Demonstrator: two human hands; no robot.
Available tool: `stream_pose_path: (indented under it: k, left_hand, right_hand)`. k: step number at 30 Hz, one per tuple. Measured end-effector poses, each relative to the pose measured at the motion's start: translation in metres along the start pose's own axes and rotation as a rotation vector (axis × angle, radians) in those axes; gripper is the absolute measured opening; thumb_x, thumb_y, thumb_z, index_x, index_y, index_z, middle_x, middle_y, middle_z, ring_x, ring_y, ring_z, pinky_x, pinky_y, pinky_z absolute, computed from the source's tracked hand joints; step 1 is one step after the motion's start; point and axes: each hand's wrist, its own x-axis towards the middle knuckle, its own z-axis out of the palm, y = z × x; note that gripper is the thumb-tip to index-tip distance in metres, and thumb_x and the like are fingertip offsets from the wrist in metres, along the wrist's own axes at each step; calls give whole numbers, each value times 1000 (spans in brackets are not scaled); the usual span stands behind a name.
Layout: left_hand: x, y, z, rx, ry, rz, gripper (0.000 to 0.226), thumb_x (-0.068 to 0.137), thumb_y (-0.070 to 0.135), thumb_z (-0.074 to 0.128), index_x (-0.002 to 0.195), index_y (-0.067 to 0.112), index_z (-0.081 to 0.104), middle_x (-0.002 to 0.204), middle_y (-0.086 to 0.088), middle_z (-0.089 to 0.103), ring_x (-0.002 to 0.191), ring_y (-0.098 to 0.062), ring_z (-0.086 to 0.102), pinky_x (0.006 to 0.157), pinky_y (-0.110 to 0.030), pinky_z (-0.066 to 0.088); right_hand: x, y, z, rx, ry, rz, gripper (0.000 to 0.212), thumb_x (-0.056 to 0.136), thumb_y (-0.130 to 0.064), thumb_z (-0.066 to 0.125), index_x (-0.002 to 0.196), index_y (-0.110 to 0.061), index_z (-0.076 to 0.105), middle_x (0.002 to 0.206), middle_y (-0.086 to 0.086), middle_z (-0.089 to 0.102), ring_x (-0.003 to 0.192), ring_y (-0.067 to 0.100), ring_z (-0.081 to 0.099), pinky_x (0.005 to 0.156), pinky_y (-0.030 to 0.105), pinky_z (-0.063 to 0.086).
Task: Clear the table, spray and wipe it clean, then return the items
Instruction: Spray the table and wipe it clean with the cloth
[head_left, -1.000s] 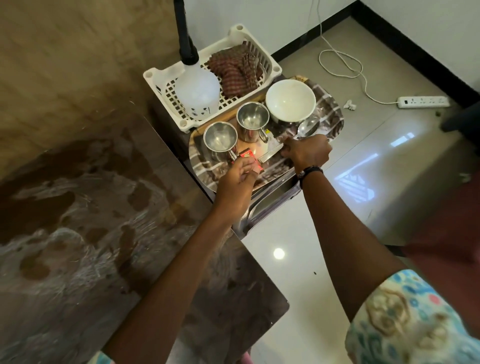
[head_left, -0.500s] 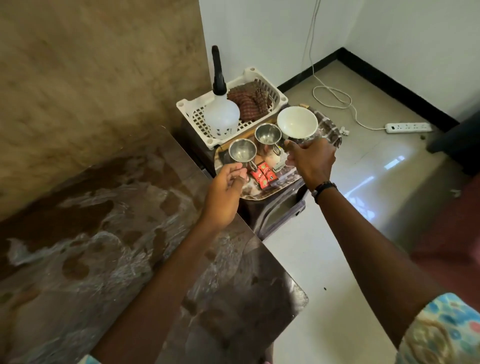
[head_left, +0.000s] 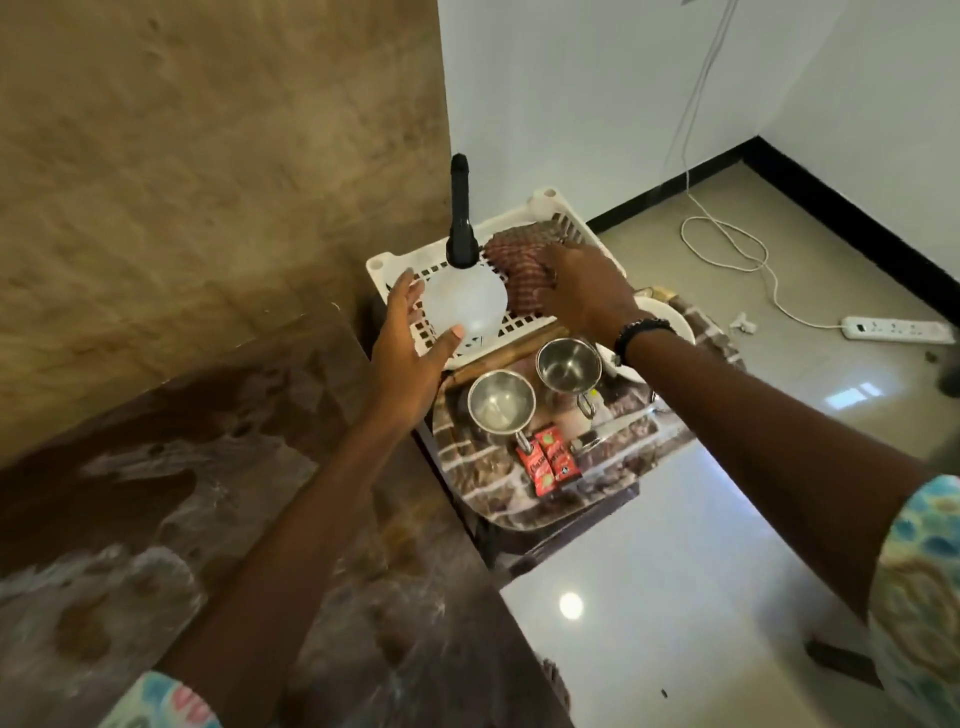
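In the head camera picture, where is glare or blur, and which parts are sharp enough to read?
Head view: bright lamp glare sits on the glossy floor tiles; the brown marbled table top and the patterned sleeve near the edges are smeared by motion blur; the two steel mugs and the red sachets are fairly sharp, though their print is unreadable; wall lines bend from the wide lens.

Both arms stretched fwd; left hand (head_left: 402, 349) open w/ fingers spread, right hand (head_left: 584, 293) palm-down, fingers curling.

White basket (head_left: 545, 203), maroon checked cloth (head_left: 522, 260), red sachets (head_left: 548, 460).
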Motion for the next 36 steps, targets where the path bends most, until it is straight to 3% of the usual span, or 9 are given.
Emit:
stream_pose_path:
  k: [4, 9, 13, 16, 18, 23, 25, 30, 36]
  left_hand:
    - [36, -8, 7, 29, 6, 37, 90, 81, 18, 71, 148, 23, 12, 152, 2, 30, 132, -11, 36, 105, -27, 33]
    - [68, -8, 14, 33, -58, 167, 95, 74, 23, 78, 146, 27, 17, 153, 4, 28, 136, -10, 34, 109, -30, 36]
    - [81, 2, 29, 17, -45, 178, 88, 69, 27, 81, 141, 17, 31, 139, 2, 48, 125, -13, 50, 88, -8, 45]
    - [87, 8, 35, -46, -43, 262, 77, 73, 11, 78, 136, 7, 35, 141, -5, 43, 120, -20, 54, 80, -9, 47]
    - [90, 10, 37, -48, -49, 278, 70, 75, 6, 76, 132, 3, 37, 138, -8, 44, 115, -10, 57, 84, -13, 47]
    - [86, 10, 43, -40, 18, 221, 45, 87, 8, 64, 126, 3, 42, 112, -11, 66, 70, 8, 62, 65, -7, 46]
    - [84, 13, 42, -51, 48, 229, 39, 89, 10, 62, 122, 4, 43, 100, -9, 70, 62, 5, 59, 63, -9, 46]
    - [79, 34, 23, -70, 99, 248, 36, 89, 16, 62, 119, 5, 44, 105, -8, 69, 57, 3, 56, 65, -16, 48]
    - [38, 64, -33, -194, 135, 286, 27, 89, 5, 59, 112, -2, 45, 107, -12, 66, 46, -6, 48, 50, -21, 43]
  right_hand:
    - [36, 15, 13, -105, -108, -159, 65, 85, -22, 65, 142, -14, 36, 148, 10, 37, 139, 30, 27, 116, 44, 24]
    - [70, 25, 33, -107, -221, -101, 75, 86, -45, 59, 148, -23, 23, 156, 6, 23, 145, 34, 9, 115, 56, 21]
    - [75, 27, 48, -196, -254, -40, 75, 88, -50, 52, 150, -25, 16, 158, 11, 12, 145, 39, 4, 112, 61, 23]
    - [72, 23, 51, -169, -172, -3, 69, 88, -45, 55, 148, -29, 23, 156, 9, 15, 142, 43, 7, 103, 67, 32]
    - [70, 22, 52, -158, -138, 19, 68, 86, -43, 57, 146, -32, 27, 155, 8, 18, 141, 42, 9, 99, 68, 35]
    - [71, 20, 56, -120, -100, 38, 61, 87, -33, 57, 144, -30, 33, 152, 8, 21, 140, 42, 11, 98, 69, 35]
    - [71, 22, 53, -110, -76, 1, 58, 89, -26, 56, 143, -29, 36, 150, 9, 26, 138, 43, 16, 99, 66, 37]
    - [61, 26, 37, -80, 1, -80, 49, 91, -22, 55, 138, -25, 44, 143, 10, 41, 135, 38, 25, 101, 55, 39]
    - [38, -18, 1, -44, 162, -217, 49, 87, -20, 56, 135, -19, 48, 135, 14, 50, 127, 38, 33, 103, 46, 37]
